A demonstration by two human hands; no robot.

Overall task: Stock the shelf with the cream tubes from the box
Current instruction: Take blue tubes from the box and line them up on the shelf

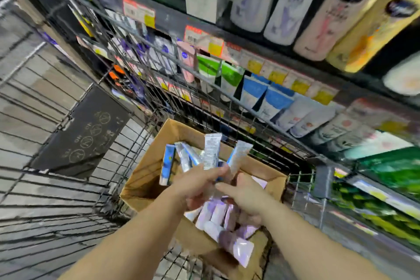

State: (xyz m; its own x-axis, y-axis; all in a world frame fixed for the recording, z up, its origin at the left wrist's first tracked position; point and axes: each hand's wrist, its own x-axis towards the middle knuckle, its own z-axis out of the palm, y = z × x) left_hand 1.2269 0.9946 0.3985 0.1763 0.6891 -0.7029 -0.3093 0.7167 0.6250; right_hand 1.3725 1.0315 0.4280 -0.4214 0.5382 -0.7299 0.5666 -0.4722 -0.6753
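Observation:
An open cardboard box sits in a wire cart and holds several pale purple cream tubes. My left hand grips a fanned bunch of blue and white cream tubes above the box. My right hand is beside it over the box, fingers reaching toward the bunch; its grip is hidden by the back of the hand. The shelf to the right carries rows of similar tubes.
The wire cart surrounds the box, with a dark sign on its left wall. Tall bottles stand on the upper shelf. Price labels line the shelf edges. Green packs fill a lower shelf at right.

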